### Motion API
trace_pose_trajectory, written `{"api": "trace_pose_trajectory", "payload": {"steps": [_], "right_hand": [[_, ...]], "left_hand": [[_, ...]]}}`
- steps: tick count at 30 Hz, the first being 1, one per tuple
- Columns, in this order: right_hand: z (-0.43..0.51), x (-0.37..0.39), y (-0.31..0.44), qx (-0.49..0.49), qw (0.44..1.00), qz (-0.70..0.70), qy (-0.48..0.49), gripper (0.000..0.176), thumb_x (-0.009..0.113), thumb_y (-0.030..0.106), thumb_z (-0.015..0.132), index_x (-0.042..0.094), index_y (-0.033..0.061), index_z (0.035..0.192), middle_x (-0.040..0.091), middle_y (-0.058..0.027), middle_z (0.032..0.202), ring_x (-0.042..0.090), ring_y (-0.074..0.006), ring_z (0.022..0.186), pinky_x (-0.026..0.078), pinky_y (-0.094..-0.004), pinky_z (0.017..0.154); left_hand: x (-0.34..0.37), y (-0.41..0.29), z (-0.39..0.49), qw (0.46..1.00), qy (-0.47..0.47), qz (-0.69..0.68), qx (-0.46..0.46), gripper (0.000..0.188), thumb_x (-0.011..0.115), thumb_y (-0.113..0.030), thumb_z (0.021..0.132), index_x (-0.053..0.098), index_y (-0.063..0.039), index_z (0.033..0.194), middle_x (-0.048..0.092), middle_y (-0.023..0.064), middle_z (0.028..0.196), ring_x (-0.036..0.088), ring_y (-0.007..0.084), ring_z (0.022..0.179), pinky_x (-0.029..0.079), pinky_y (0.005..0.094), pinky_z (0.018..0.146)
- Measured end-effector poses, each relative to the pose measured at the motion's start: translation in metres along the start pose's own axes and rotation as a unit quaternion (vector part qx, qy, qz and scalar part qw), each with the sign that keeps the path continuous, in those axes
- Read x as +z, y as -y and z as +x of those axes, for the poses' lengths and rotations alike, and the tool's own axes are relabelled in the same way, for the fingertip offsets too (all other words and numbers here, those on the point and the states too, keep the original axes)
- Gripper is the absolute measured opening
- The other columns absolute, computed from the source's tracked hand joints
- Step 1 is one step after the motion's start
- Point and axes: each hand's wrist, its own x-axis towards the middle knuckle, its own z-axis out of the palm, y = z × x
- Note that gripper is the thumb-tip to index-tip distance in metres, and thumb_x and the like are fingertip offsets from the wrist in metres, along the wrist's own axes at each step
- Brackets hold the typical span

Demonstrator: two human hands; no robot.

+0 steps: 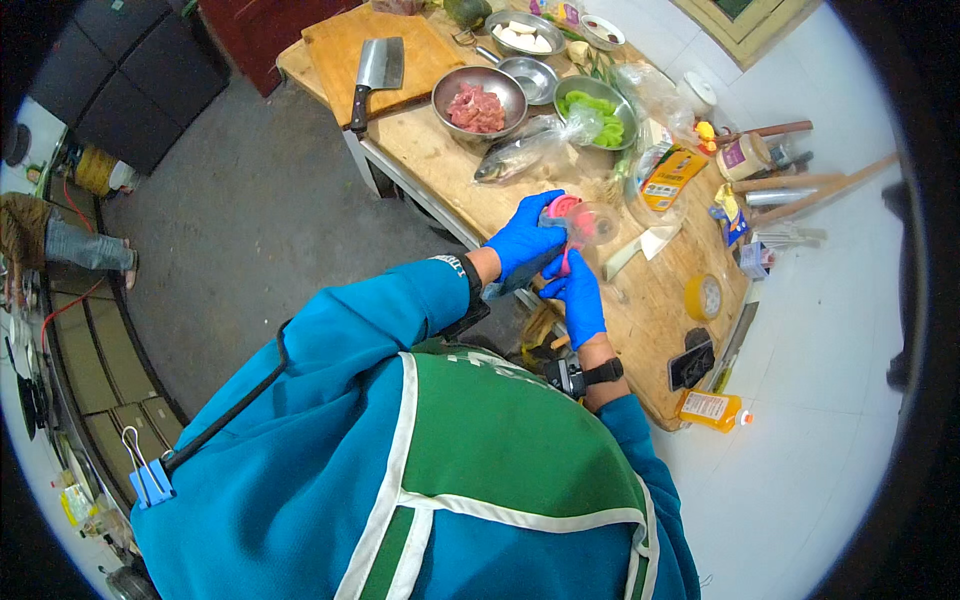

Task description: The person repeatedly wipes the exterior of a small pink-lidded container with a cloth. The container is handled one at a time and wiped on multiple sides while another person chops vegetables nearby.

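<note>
My left hand [523,238], in a blue glove, grips a small clear plastic container with a pink lid [564,204] over the table's near edge. My right hand [579,300], gloved too, pinches a slim pink piece [568,256], perhaps a spoon handle, against the container. The clear round part [600,223] points away to the right; its contents are blurred. Just beyond my hands, a whole fish [501,163] lies in a clear plastic bag [551,142]. To the right of the container, a pale green-and-white strip [637,251], perhaps leek, rests on the wooden table [652,307].
A cleaver [379,67] lies on a cutting board [319,49]. Nearby stand metal bowls with raw meat [476,109], green slices [600,109] and white pieces [521,37]. Rightward are a yellow packet [670,178], tape roll [703,298], phone [691,365] and orange bottle [706,410]. Another person's leg [86,240] shows left.
</note>
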Motion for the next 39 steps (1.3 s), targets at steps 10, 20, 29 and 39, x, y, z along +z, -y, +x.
{"api": "trace_pose_trajectory", "payload": {"steps": [10,20,29,39], "right_hand": [[0.0,-0.001,0.0,-0.011,1.0,-0.017,0.007,0.04,0.033,0.035,0.094,0.056,0.0056,0.081,0.058,-0.005,0.073,0.055,-0.0135,0.053,0.04,-0.0249,0.055],[0.001,0.0,-0.001,-0.017,1.0,-0.017,-0.002,0.039,0.034,0.033,0.094,0.056,0.0046,0.08,0.058,-0.0058,0.072,0.054,-0.0134,0.052,0.041,-0.0259,0.053],[0.001,-0.002,-0.002,-0.021,0.999,-0.027,0.01,0.04,0.034,0.036,0.095,0.056,0.0056,0.081,0.058,-0.0044,0.073,0.054,-0.0128,0.052,0.041,-0.0251,0.053],[0.001,-0.002,-0.001,-0.018,1.0,-0.02,0.012,0.04,0.033,0.036,0.095,0.056,0.006,0.081,0.058,-0.0043,0.073,0.054,-0.0131,0.053,0.041,-0.0249,0.053]], "left_hand": [[-0.016,0.01,0.014,0.997,-0.001,0.064,0.03,0.045,0.051,-0.015,0.084,0.041,-0.005,0.126,0.051,0.0109,0.116,0.051,0.0186,0.102,0.043,0.0296,0.087],[-0.025,0.017,0.022,0.997,0.043,0.057,0.015,0.049,0.049,-0.028,0.089,0.034,-0.007,0.131,0.044,0.0093,0.127,0.044,0.0197,0.114,0.036,0.0322,0.097],[0.002,-0.005,0.003,0.999,-0.008,0.05,-0.011,0.06,0.061,-0.013,0.078,0.032,-0.005,0.131,0.044,0.0148,0.123,0.047,0.0219,0.11,0.041,0.0331,0.092],[-0.025,0.004,0.011,0.991,0.079,0.107,0.007,0.074,0.064,-0.021,0.075,0.026,-0.009,0.137,0.039,0.012,0.132,0.042,0.0209,0.118,0.035,0.0324,0.098]]}}
